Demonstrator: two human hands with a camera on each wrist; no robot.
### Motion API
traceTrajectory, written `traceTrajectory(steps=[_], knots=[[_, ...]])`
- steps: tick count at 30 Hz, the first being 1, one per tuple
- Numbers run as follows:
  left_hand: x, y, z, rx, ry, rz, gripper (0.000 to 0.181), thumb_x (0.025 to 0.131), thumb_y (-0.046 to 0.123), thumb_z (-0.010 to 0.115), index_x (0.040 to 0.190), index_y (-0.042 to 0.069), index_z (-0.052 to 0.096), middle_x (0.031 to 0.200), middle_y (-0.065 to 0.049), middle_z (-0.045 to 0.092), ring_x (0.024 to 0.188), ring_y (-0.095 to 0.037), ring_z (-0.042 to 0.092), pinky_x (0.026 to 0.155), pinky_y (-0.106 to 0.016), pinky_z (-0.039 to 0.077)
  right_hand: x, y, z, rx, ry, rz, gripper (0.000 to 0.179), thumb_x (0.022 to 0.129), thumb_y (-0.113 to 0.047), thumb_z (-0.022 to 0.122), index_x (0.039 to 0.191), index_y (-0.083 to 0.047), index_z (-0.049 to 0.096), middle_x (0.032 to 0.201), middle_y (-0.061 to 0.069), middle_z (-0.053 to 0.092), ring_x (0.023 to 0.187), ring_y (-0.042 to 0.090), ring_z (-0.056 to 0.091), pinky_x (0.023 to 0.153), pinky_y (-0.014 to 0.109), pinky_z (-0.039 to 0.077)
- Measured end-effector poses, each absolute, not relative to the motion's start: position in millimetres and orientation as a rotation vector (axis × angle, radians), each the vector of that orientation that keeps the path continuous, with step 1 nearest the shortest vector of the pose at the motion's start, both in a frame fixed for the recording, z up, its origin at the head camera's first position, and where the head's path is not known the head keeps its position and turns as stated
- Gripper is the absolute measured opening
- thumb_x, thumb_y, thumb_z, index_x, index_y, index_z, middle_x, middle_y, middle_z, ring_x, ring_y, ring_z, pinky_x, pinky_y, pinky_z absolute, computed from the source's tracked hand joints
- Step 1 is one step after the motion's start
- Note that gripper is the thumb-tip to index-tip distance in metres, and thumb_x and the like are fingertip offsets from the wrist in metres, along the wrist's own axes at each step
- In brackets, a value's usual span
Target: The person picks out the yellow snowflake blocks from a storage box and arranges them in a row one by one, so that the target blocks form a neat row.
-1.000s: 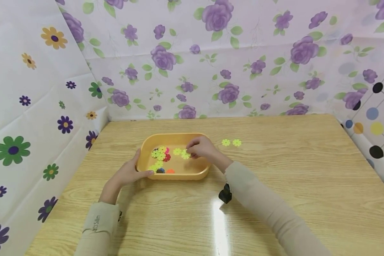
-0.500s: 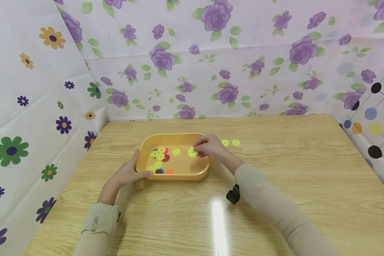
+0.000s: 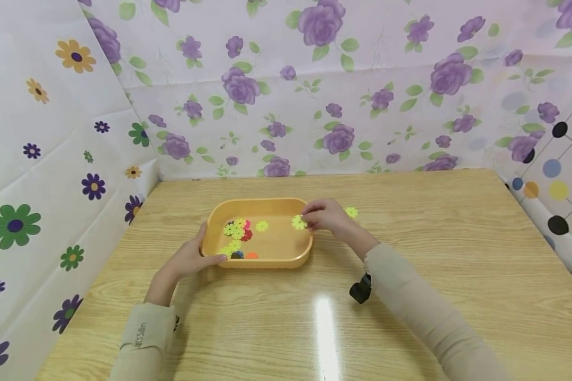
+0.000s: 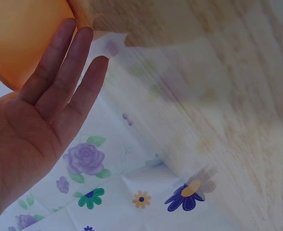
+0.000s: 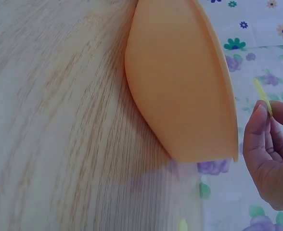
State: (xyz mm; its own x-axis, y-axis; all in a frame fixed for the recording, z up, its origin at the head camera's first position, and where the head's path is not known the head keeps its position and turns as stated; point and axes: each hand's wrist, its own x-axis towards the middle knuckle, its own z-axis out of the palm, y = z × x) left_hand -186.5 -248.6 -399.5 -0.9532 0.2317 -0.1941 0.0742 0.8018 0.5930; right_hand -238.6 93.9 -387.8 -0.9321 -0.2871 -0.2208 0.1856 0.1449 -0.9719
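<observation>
A yellow-orange plastic tray (image 3: 262,263) stands on the table, its left end held by my left hand (image 3: 190,256), thumb on the front rim. In the left wrist view, the fingers (image 4: 59,72) extend along the tray's outer wall (image 4: 21,38). My right hand (image 3: 331,217) pinches a yellow-green notched plastic disc (image 3: 299,222) between thumb and fingertips, at the tray's right rim. Edge-on, that disc (image 5: 262,94) shows beyond the rim in the right wrist view. Inside the tray, several yellow-green discs (image 3: 237,233) cluster at left, with a red disc (image 3: 247,235) and an orange disc (image 3: 251,255) among others.
One yellow-green disc (image 3: 351,212) lies on the wooden table (image 3: 434,238) right of the tray, just past the right hand. A black device (image 3: 360,289) hangs at the right wrist. Floral sheets (image 3: 276,95) rise behind the table and at its left.
My right hand has carried the pinched disc rightward from the tray's interior to its right rim. It now hides one of the two discs lying on the table. My left hand stays put.
</observation>
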Motion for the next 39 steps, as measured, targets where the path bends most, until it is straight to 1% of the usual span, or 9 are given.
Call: traceTrajectory(steps=[7,16,22,26,31,32,35,38,39], knots=[[-187,-250,-399,0.228,2.735,0.86,0.111,0.076,0.05,0.068,0.144,-0.001,-0.005,0.14,-0.032,0.024,0.122,-0.039,0.038,0.099,-0.05,0.03,-240,110,-388,-0.085,2.077,-1.874,0.022,0.084,0.001,0.06,0.103,0.011,0.059,0.085,0.009,0.061,0.065,0.014,0.058,0.068,0.031,0.052],[-187,-248,-398,0.252,2.749,0.843,0.11,0.077,0.052,0.066,0.144,-0.002,-0.002,0.139,-0.033,0.027,0.12,-0.04,0.04,0.097,-0.051,0.031,-247,143,-394,-0.063,2.102,-1.922,0.025,0.084,0.001,0.059,0.105,0.014,0.056,0.08,0.004,0.061,0.065,0.012,0.058,0.066,0.028,0.052],[-187,-250,-396,0.246,2.757,0.8,0.11,0.077,0.053,0.065,0.144,-0.002,-0.002,0.139,-0.034,0.026,0.121,-0.042,0.038,0.097,-0.052,0.031,-251,162,-399,-0.023,2.125,-1.913,0.024,0.085,0.0,0.059,0.106,0.012,0.056,0.081,0.004,0.06,0.067,0.013,0.059,0.074,0.035,0.051],[-186,-251,-396,0.242,2.761,0.777,0.111,0.076,0.055,0.065,0.143,-0.003,-0.003,0.138,-0.034,0.025,0.121,-0.043,0.038,0.097,-0.052,0.031,-252,175,-401,-0.004,2.146,-1.9,0.026,0.086,-0.001,0.058,0.108,0.012,0.054,0.08,0.003,0.06,0.068,0.012,0.059,0.078,0.037,0.05],[-185,-251,-396,0.253,2.766,0.778,0.111,0.077,0.055,0.064,0.143,-0.003,-0.004,0.138,-0.034,0.026,0.12,-0.042,0.04,0.096,-0.052,0.033,-254,192,-403,0.011,2.166,-1.91,0.029,0.087,-0.002,0.058,0.111,0.014,0.052,0.081,0.002,0.06,0.067,0.011,0.059,0.077,0.036,0.05],[-184,-252,-396,0.261,2.768,0.784,0.111,0.077,0.055,0.064,0.144,-0.002,-0.004,0.137,-0.034,0.028,0.118,-0.041,0.042,0.095,-0.051,0.034,-254,195,-404,0.013,2.174,-1.909,0.03,0.087,-0.002,0.058,0.111,0.014,0.052,0.082,0.002,0.06,0.067,0.011,0.059,0.076,0.035,0.051],[-183,-252,-396,0.278,2.777,0.821,0.107,0.079,0.052,0.064,0.144,-0.001,-0.002,0.13,-0.033,0.04,0.109,-0.036,0.051,0.09,-0.047,0.04,-256,205,-404,0.033,2.191,-1.913,0.031,0.087,-0.002,0.057,0.112,0.015,0.051,0.083,0.002,0.061,0.067,0.01,0.06,0.071,0.029,0.052],[-181,-252,-395,0.304,2.785,0.89,0.1,0.082,0.046,0.063,0.144,-0.002,0.002,0.121,-0.028,0.049,0.097,-0.031,0.057,0.082,-0.043,0.046,-259,213,-404,0.053,2.205,-1.911,0.033,0.088,-0.003,0.057,0.114,0.016,0.049,0.081,0.001,0.061,0.067,0.009,0.059,0.07,0.027,0.051],[-180,-252,-395,0.317,2.793,0.917,0.097,0.083,0.045,0.063,0.144,-0.002,0.004,0.12,-0.027,0.05,0.095,-0.031,0.058,0.079,-0.041,0.048,-259,216,-404,0.062,2.211,-1.907,0.034,0.088,-0.003,0.057,0.115,0.016,0.049,0.081,0.0,0.06,0.066,0.009,0.059,0.07,0.028,0.051]])
